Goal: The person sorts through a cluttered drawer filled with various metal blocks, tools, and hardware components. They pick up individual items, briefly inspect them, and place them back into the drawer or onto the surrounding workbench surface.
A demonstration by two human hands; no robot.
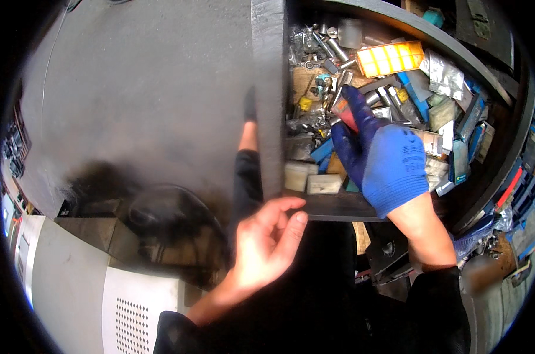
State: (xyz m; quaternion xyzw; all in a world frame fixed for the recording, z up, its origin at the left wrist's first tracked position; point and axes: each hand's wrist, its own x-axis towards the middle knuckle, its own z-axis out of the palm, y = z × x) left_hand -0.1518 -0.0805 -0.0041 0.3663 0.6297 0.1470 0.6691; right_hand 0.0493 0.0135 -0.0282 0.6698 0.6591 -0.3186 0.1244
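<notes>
Reaching into an open drawer point(338, 206), a person's right hand point(385, 159), in a blue glove, pinches a small red-tipped piece point(345, 113) between thumb and forefinger; the fingers point(357, 100) are narrow, closed on it. The piece sits at the fingertips, just above the clutter, and looks short and slim, though its exact kind cannot be told. The bare left hand point(267, 242) hangs below the drawer's front edge, fingers loosely spread and holding nothing. Judging by the scene, one piece is picked out and the sorting is barely begun: the drawer remains crammed. Beyond the gloved fingertips lies an orange grid-shaped box point(391, 58); to their left, steel bolts point(329, 44); to their right, blue packets point(465, 150); below the palm, a white block point(323, 184).
</notes>
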